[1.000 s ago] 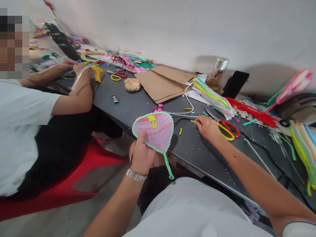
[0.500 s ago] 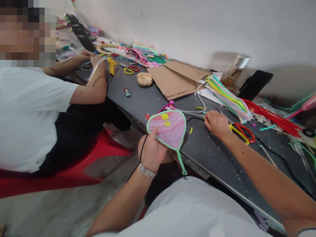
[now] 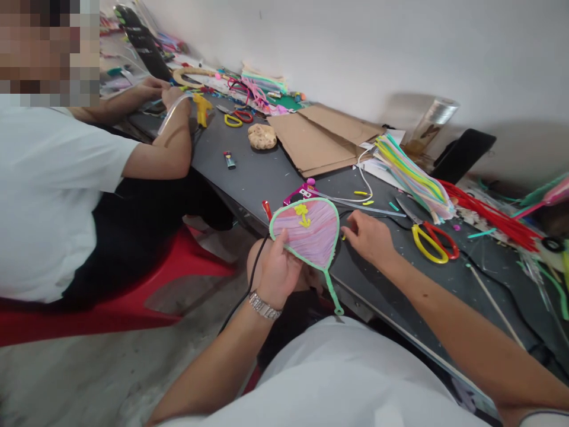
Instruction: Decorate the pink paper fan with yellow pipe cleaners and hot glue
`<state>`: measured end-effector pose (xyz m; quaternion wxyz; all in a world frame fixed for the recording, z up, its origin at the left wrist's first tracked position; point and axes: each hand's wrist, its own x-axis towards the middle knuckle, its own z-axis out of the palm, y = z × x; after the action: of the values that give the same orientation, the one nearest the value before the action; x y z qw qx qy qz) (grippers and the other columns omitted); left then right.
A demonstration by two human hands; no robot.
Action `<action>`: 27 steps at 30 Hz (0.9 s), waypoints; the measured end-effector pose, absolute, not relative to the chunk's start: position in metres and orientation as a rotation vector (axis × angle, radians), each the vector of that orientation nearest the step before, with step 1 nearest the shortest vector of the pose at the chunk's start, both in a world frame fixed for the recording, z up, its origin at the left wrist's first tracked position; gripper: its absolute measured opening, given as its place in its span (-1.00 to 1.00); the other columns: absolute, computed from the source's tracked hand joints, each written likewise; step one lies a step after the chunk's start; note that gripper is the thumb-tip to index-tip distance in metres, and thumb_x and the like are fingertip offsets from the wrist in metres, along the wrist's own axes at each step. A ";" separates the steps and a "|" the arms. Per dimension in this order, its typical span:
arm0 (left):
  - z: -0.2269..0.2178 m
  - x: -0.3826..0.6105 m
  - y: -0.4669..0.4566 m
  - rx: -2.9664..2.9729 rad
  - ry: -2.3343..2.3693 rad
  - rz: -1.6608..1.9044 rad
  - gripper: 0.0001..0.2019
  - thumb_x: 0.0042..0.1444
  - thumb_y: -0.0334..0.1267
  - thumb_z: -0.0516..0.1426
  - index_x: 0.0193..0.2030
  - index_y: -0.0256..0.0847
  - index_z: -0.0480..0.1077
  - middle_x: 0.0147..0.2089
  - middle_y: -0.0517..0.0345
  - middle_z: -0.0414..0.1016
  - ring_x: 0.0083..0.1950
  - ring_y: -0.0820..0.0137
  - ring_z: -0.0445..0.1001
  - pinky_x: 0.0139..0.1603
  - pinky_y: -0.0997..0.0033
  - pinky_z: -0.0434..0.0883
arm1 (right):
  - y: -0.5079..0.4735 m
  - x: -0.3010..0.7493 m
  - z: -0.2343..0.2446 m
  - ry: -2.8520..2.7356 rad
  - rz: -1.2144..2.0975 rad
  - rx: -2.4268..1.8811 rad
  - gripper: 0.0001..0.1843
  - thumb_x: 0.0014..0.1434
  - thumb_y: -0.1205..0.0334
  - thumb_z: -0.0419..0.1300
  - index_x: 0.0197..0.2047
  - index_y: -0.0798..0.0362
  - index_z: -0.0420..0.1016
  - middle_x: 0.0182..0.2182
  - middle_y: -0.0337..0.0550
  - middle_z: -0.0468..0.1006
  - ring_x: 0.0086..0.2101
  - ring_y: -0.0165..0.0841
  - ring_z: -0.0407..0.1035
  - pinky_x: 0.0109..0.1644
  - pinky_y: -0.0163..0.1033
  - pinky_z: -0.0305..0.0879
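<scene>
My left hand (image 3: 281, 270), with a metal watch on its wrist, grips a heart-shaped fan (image 3: 311, 237) at its lower left edge, thumb on the front. The fan has pink and purple strands, a light green fuzzy rim and handle, and a yellow flower (image 3: 303, 214) near the top. My right hand (image 3: 371, 237) rests low over the table just right of the fan. Its thumb and forefinger are apart beside a small yellow piece (image 3: 344, 238), partly hidden by the thumb. Behind the fan lies a magenta glue gun (image 3: 299, 193), partly covered, with a clear stick.
Red-and-yellow scissors (image 3: 430, 242) lie right of my right hand. Pipe cleaners (image 3: 413, 178), cardboard (image 3: 324, 139), a bottle (image 3: 429, 127) and a dark phone-like slab (image 3: 464, 155) stand or lie behind. A co-worker (image 3: 53, 184) sits at left near a yellow glue gun (image 3: 202, 110).
My right hand has moved left, from near the scissors to the small yellow piece by the fan. A yellow piece and a teal piece now show where it was. The left hand keeps the fan.
</scene>
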<state>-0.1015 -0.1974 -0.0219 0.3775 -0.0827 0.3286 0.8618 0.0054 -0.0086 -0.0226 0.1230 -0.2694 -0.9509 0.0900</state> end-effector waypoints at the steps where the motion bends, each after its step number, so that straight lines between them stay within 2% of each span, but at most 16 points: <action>1: -0.023 -0.101 -0.198 -0.198 0.845 2.209 -0.62 0.40 -0.31 0.09 0.30 -0.27 0.45 0.09 -0.05 0.69 0.19 0.16 0.62 0.34 0.09 0.47 | -0.016 0.003 -0.024 -2.782 0.298 -0.799 -0.86 0.27 0.24 0.18 -0.11 0.04 0.48 -0.23 -0.06 0.63 -0.20 -0.19 0.47 -0.20 -0.20 0.17; 4: -0.024 -0.100 -0.199 -0.165 0.878 2.206 -0.66 0.39 -0.32 0.09 0.23 -0.25 0.51 0.07 -0.03 0.69 0.19 0.12 0.62 0.29 0.15 0.51 | -0.024 0.000 -0.025 -2.767 0.365 -0.866 -0.78 0.20 0.40 0.14 -0.08 0.07 0.49 -0.18 -0.03 0.63 -0.17 -0.19 0.47 -0.16 -0.20 0.20; 7: -0.020 -0.100 -0.199 -0.195 0.901 2.172 -0.67 0.42 -0.32 0.04 0.17 -0.25 0.55 0.03 -0.02 0.71 0.18 0.11 0.62 0.24 0.20 0.55 | -0.012 0.001 -0.023 -2.733 0.357 -0.930 -0.73 0.17 0.45 0.13 -0.08 0.06 0.50 -0.18 -0.07 0.64 -0.18 -0.23 0.48 -0.14 -0.23 0.23; 14: -0.017 -0.104 -0.198 -0.212 0.805 2.157 -0.61 0.45 -0.34 0.00 0.32 -0.21 0.44 0.10 -0.02 0.68 0.13 0.23 0.66 0.26 0.16 0.56 | 0.060 0.004 0.001 -2.496 0.279 -1.203 -0.74 0.20 0.45 0.06 -0.17 0.08 0.54 -0.12 0.05 0.64 -0.15 -0.19 0.49 -0.04 -0.16 0.31; 17: -0.013 -0.104 -0.195 -0.218 0.845 2.151 -0.61 0.44 -0.33 0.01 0.32 -0.23 0.44 0.13 -0.04 0.66 0.16 0.23 0.64 0.32 0.15 0.50 | 0.076 0.012 0.012 -2.411 0.337 -1.230 -0.71 0.19 0.47 0.05 -0.16 0.06 0.55 -0.17 0.01 0.66 -0.16 -0.19 0.51 -0.03 -0.15 0.34; 21: -0.005 -0.100 -0.189 -0.208 0.864 2.119 -0.61 0.45 -0.30 0.01 0.32 -0.23 0.44 0.16 -0.04 0.65 0.24 0.21 0.59 0.40 0.09 0.43 | 0.057 0.031 0.016 -2.355 0.520 -1.076 -0.75 0.28 0.36 0.04 -0.09 0.02 0.52 -0.35 -0.17 0.64 -0.29 -0.28 0.50 -0.13 -0.23 0.35; 24: 0.004 -0.093 -0.181 -0.156 0.852 2.096 -0.63 0.44 -0.30 0.02 0.28 -0.25 0.47 0.18 -0.06 0.64 0.28 0.19 0.55 0.41 0.07 0.42 | 0.021 0.052 0.011 -2.282 0.809 -0.895 -0.83 0.30 0.21 0.08 -0.20 0.01 0.50 -0.49 -0.25 0.53 -0.43 -0.32 0.42 -0.28 -0.26 0.29; 27: 0.014 -0.086 -0.176 -0.107 0.877 2.063 -0.66 0.44 -0.29 0.01 0.19 -0.21 0.53 0.18 -0.04 0.64 0.34 0.17 0.49 0.41 0.09 0.42 | -0.016 0.082 0.005 -2.305 0.942 -0.877 -0.85 0.29 0.13 0.14 -0.24 -0.01 0.49 -0.51 -0.29 0.50 -0.49 -0.35 0.35 -0.34 -0.27 0.23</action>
<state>-0.0863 -0.1757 0.0142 0.4336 -0.0429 0.3522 0.8283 0.0815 -0.0162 0.0049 0.2483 -0.3218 -0.8457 0.3457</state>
